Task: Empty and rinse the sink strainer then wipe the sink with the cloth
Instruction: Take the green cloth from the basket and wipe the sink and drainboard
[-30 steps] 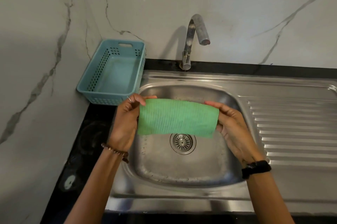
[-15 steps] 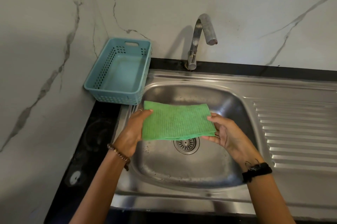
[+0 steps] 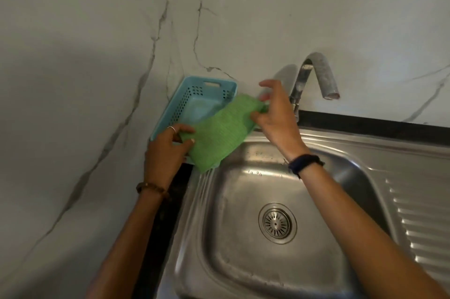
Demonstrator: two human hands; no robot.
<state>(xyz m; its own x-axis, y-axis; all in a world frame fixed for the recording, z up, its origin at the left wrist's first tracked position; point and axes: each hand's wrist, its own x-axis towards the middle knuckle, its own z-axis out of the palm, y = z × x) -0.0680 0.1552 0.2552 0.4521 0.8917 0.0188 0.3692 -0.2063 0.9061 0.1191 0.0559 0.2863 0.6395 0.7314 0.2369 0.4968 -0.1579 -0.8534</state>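
Holding the folded cloth [image 3: 219, 132] over the basket [image 3: 194, 101], I pinch its lower-left end with my left hand [image 3: 168, 145] and its upper-right end with my right hand [image 3: 275, 113], thumb and lower fingers closed on the cloth, the forefinger lifted free. Its long axis runs diagonally, from lower left up toward the tap [image 3: 314, 75]. To finish well, I judge it best to lower it flat inside the basket, clear of the sink [image 3: 243, 262], whose strainer [image 3: 277, 223] sits seated.
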